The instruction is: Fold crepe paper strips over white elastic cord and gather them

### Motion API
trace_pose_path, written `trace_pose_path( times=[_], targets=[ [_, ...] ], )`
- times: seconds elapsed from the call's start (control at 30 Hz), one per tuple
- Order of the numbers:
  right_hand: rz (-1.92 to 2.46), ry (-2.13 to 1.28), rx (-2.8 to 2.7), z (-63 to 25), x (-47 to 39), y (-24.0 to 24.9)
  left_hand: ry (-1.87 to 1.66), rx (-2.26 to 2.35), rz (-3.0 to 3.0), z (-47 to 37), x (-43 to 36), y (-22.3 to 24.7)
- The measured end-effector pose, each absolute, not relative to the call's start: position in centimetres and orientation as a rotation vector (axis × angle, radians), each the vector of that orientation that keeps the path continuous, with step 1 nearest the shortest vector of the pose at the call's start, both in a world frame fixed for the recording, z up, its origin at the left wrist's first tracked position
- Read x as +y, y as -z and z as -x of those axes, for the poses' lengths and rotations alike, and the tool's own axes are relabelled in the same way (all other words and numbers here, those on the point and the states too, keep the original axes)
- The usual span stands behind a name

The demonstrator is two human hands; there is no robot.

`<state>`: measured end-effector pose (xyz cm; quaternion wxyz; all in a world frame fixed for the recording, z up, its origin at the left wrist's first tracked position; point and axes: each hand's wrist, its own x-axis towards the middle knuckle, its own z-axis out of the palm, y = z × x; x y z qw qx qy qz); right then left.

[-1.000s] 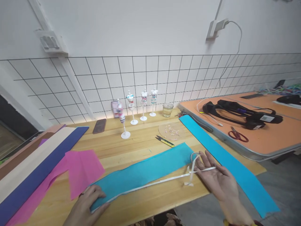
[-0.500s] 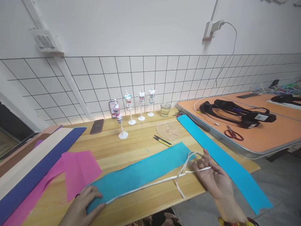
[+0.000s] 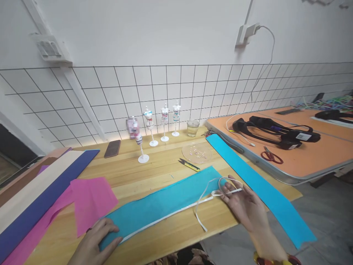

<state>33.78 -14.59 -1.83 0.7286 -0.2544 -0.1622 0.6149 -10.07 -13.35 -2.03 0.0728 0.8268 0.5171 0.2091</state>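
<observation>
The blue cloth (image 3: 160, 206) lies flat on the wooden surface (image 3: 149, 169), in a slant, and the white tape (image 3: 203, 201) runs along its near edge. The left hand (image 3: 93, 239) is on the left end of this cloth. Its fingers are bent and the thumb is spread away from them, so I would say they press down and do not pinch. The right hand (image 3: 249, 211) is turned with the palm up beside the right end. Its fingers are grasping the tape, of which a part makes a loop near the fingertips and a loose end hangs down on the near side.

The cloth looks thin, light and soft; I think it will wrinkle or slide easily if it is pulled from one side only. It is better to take it by both ends, or to keep one end flat under the hand. The tape seems also very light and bendable, perhaps a little slippery, and its loose part could twist. A gentle pinch near the place where it leaves the cloth should guide it best. The pink cloth (image 3: 93, 200) lies near the left hand, and the yellow snips (image 3: 190, 165) are behind the blue cloth.
</observation>
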Motion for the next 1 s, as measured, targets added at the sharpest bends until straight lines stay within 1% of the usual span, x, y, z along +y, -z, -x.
trace_pose_path(
  times=[0.17, 0.37, 0.57, 0.7, 1.0],
  targets=[
    [0.445, -1.307, -0.209, -34.2, -14.9, 2.3, -0.646, 1.560, -2.491, 10.1, -13.3, 2.2],
    [0.660, -1.173, -0.226, -34.8, -14.9, 3.0, -0.671, 1.547, -2.509, 10.0, -13.3, 2.0],
    [0.608, -1.309, -0.362, -34.1, -14.5, 2.4, -0.654, 1.565, -2.485, 10.1, -13.4, 2.1],
    [0.626, -1.330, -0.421, -33.7, -14.6, 2.1, -0.643, 1.584, -2.460, 10.1, -13.4, 2.2],
    [0.353, -1.335, -0.125, -34.4, -15.1, 2.3, -0.621, 1.585, -2.452, 10.1, -13.3, 2.4]
  ],
)
